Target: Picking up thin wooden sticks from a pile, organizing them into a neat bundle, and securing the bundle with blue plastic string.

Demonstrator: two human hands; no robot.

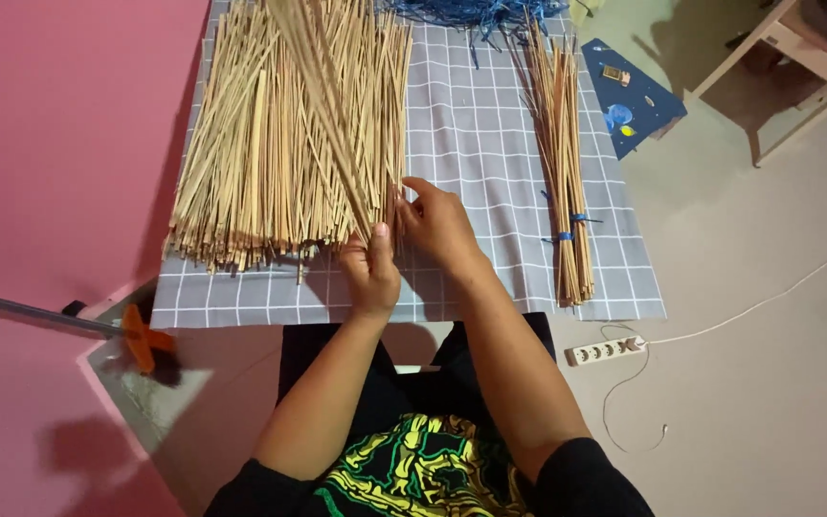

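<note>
**Gathering thin sticks at the near edge of the pile**

Pinching together at the near end of a wide heap of pale yellow, thin straight sticks [284, 144], both hands work over a grey cloth with a white grid pattern [490, 124] spread on the floor. The left hand [371, 273] is closed around a small sheaf of those sticks, thumb up along them; the right hand [439, 225] rests its fingers [412, 196] curled against the same sheaf, lightly closed on it.

Judging by their look, the sticks are light, stiff and brittle, likely to slide apart, so a hold near the cut ends seems best.

Well apart to the right lies a narrow bundle of like sticks tied with blue string [565, 172]. A white power strip [605, 350] sits on the floor beyond the cloth.
</note>
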